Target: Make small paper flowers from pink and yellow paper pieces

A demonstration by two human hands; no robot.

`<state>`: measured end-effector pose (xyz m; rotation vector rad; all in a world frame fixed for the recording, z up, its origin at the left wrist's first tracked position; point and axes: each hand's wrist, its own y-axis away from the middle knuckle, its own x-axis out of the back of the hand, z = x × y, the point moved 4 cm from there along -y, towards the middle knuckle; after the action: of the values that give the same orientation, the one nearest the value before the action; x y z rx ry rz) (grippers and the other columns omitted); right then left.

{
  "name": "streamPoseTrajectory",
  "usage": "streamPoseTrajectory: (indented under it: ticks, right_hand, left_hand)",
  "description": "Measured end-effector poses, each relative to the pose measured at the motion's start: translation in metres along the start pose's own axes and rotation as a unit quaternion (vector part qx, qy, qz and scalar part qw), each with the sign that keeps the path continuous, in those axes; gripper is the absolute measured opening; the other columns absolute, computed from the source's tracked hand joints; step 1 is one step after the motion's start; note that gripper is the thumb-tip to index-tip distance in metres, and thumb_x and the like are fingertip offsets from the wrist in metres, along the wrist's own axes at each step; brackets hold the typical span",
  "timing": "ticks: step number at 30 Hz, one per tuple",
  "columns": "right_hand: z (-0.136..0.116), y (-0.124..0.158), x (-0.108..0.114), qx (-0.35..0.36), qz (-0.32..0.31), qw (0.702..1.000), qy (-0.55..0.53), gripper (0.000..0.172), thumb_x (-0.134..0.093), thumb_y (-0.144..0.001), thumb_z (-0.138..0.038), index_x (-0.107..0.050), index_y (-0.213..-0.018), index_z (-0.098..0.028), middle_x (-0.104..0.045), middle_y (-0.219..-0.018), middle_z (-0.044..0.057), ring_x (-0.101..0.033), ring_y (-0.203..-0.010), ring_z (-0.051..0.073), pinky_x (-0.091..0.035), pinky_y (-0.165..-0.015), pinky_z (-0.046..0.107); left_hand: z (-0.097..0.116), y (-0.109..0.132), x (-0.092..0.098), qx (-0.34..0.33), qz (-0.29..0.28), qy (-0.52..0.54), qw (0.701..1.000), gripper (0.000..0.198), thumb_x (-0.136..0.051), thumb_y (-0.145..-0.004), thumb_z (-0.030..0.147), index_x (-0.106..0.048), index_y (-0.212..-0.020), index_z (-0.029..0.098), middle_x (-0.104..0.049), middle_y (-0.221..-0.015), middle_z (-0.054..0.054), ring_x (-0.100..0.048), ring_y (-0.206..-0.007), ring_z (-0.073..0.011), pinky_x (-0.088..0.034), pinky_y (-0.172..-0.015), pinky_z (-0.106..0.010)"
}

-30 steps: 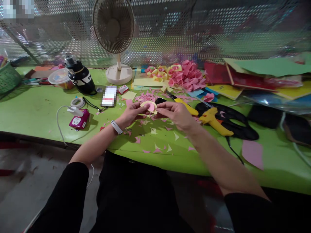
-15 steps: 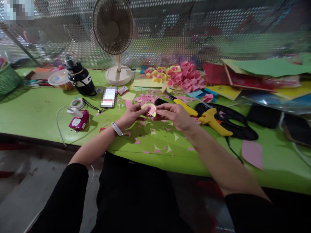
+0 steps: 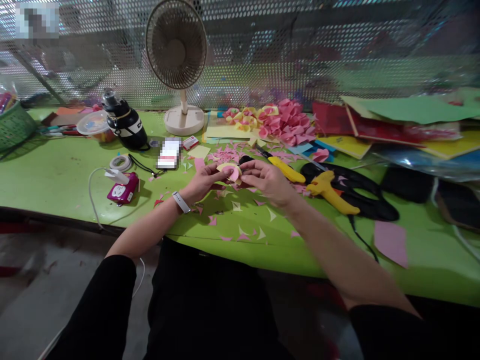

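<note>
Head camera: worn at the head, aimed forward and down.
Green table: looked down on from above its near edge.
Left hand, right hand: viewed from behind, centred, at close range.
Mesh screen: faced at 12 o'clock, beyond the table.
Black-clad lap: caught below, at 6 o'clock.

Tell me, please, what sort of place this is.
Probably a papercraft workspace: the green tabletop holds a yellow corded glue gun, a heap of folded pink paper pieces, and scattered pink and pale yellow paper offcuts.
</note>
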<state>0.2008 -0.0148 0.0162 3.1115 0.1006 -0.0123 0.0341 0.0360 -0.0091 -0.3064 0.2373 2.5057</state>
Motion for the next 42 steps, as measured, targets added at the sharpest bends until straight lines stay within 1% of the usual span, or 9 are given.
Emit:
streamPoseTrajectory:
  ticks: [2, 5, 7, 11, 15, 18, 26, 33, 42]
  right_hand:
    - [0.0021, -0.0016, 0.0002, 0.013, 0.010, 1.000, -0.014, 0.035, -0.082, -0.066, -0.030, -0.060, -0.093, -0.022, -0.073, -0.077, 0.000, -0.070, -0.067, 0.017, -0.061, -0.073, 0.037]
    - [0.0039, -0.0034, -0.0002, 0.032, 0.007, 0.999, -0.022, 0.035, -0.081, -0.066, -0.028, -0.058, -0.093, -0.023, -0.071, -0.075, -0.002, -0.070, -0.068, 0.016, -0.061, -0.071, 0.035]
    - [0.0038, -0.0038, -0.0002, 0.046, 0.005, 0.999, -0.023, 0.032, -0.081, -0.067, -0.028, -0.059, -0.090, -0.023, -0.071, -0.076, -0.002, -0.069, -0.070, 0.017, -0.061, -0.071, 0.035]
    - [0.0030, -0.0035, -0.0021, 0.060, -0.019, 0.998, -0.007, 0.019, -0.078, -0.070, -0.028, -0.064, -0.080, -0.021, -0.071, -0.078, 0.000, -0.068, -0.071, 0.016, -0.059, -0.074, 0.035]
    - [0.0032, -0.0031, -0.0031, 0.043, -0.027, 0.999, -0.011, 0.015, -0.078, -0.071, -0.030, -0.069, -0.079, -0.021, -0.071, -0.077, 0.001, -0.067, -0.072, 0.015, -0.058, -0.077, 0.034]
    - [0.0043, -0.0030, -0.0035, 0.024, -0.034, 0.999, -0.028, 0.018, -0.079, -0.072, -0.034, -0.069, -0.078, -0.021, -0.071, -0.077, 0.001, -0.068, -0.071, 0.016, -0.058, -0.078, 0.036]
    - [0.0059, -0.0031, -0.0037, 0.009, -0.037, 0.999, -0.032, 0.025, -0.082, -0.070, -0.041, -0.070, -0.077, -0.020, -0.072, -0.077, 0.002, -0.068, -0.073, 0.017, -0.058, -0.080, 0.037]
    - [0.0046, -0.0028, -0.0040, 0.009, -0.047, 0.998, -0.041, 0.024, -0.081, -0.071, -0.040, -0.071, -0.077, -0.020, -0.072, -0.077, 0.002, -0.068, -0.071, 0.016, -0.058, -0.080, 0.036]
    - [0.0094, -0.0044, -0.0026, 0.020, -0.042, 0.999, -0.017, 0.018, -0.078, -0.073, -0.035, -0.068, -0.077, -0.021, -0.070, -0.076, 0.001, -0.067, -0.072, 0.017, -0.057, -0.081, 0.038]
  left_hand:
    - [-0.0011, -0.0007, 0.0011, 0.009, 0.002, 0.022, 1.000, 0.032, -0.081, -0.077, 0.035, -0.069, -0.098, 0.013, -0.071, -0.087, -0.004, -0.065, -0.069, -0.0065, -0.051, -0.059, -0.018]
    - [-0.0017, -0.0005, 0.0015, 0.027, 0.000, 0.048, 0.998, 0.025, -0.079, -0.079, 0.030, -0.071, -0.096, 0.014, -0.071, -0.085, -0.003, -0.064, -0.068, -0.0064, -0.051, -0.056, -0.016]
    - [-0.0016, 0.0002, 0.0015, 0.037, 0.004, 0.058, 0.998, 0.025, -0.080, -0.079, 0.029, -0.071, -0.097, 0.014, -0.071, -0.084, -0.003, -0.064, -0.068, -0.0066, -0.052, -0.057, -0.016]
    - [-0.0021, 0.0005, 0.0012, 0.037, 0.002, 0.073, 0.997, 0.029, -0.082, -0.077, 0.028, -0.071, -0.098, 0.012, -0.070, -0.082, -0.002, -0.064, -0.068, -0.0065, -0.053, -0.058, -0.017]
    - [-0.0045, -0.0009, 0.0017, 0.035, -0.011, 0.078, 0.996, 0.028, -0.082, -0.076, 0.029, -0.071, -0.096, 0.012, -0.070, -0.084, -0.003, -0.064, -0.068, -0.0067, -0.052, -0.058, -0.017]
    - [-0.0052, -0.0008, 0.0016, 0.036, -0.019, 0.083, 0.996, 0.029, -0.083, -0.074, 0.029, -0.071, -0.094, 0.012, -0.070, -0.084, -0.003, -0.064, -0.069, -0.0067, -0.051, -0.058, -0.018]
    - [-0.0033, 0.0017, -0.0009, 0.029, -0.028, 0.079, 0.996, 0.033, -0.085, -0.072, 0.033, -0.072, -0.093, 0.011, -0.069, -0.079, -0.002, -0.063, -0.065, -0.0066, -0.052, -0.059, -0.018]
    - [-0.0040, 0.0025, -0.0014, 0.042, -0.027, 0.083, 0.995, 0.027, -0.083, -0.076, 0.029, -0.071, -0.093, 0.011, -0.069, -0.079, -0.002, -0.061, -0.064, -0.0055, -0.053, -0.060, -0.018]
    - [-0.0051, 0.0023, -0.0022, 0.036, -0.029, 0.080, 0.996, 0.037, -0.087, -0.069, 0.034, -0.072, -0.093, 0.012, -0.069, -0.079, -0.002, -0.061, -0.064, -0.0059, -0.052, -0.059, -0.019]
